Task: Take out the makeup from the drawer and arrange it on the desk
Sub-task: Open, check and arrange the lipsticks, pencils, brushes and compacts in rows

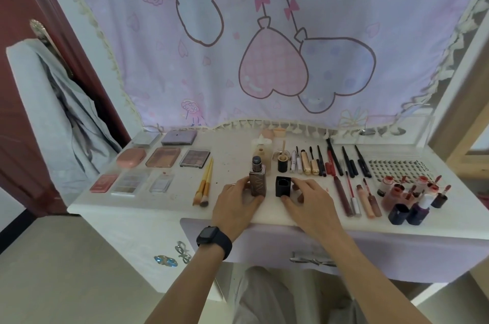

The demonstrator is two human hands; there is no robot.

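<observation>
The foundation bottle (257, 183) stands upright on the desk (169, 207), uncapped, with its dark pump head exposed above the grip. The left hand (235, 204) holds it at the lower body: the thumb lies across the front near the base and the fingers wrap round the far left side, so the grip is closed on the bottle. Just to the right of this grip, close to the bottle but apart from it, the black cap (283, 186) stands with its open end up. The right hand (307, 199) pinches it, thumb at the near lower edge and curled fingertips against its right face. The step in hand appears to be placement of bottle and cap as a pair in the front centre of the layout. The next move probably calls for squaring both pieces with the row behind, then releasing without tipping the tall, narrow bottle. Both forearms reach forward over the drawer front (264, 247), wrists low at the desk edge; a smartwatch (211, 236) sits on the left wrist. Left of the left hand lie two makeup brushes (205, 182), and beyond them the eyeshadow palettes (162, 157). Right of the right hand lie lip glosses (354, 196); behind them stands a row of pencils and mascaras (330, 162). Whether anything remains in the drawer cannot be seen.
</observation>
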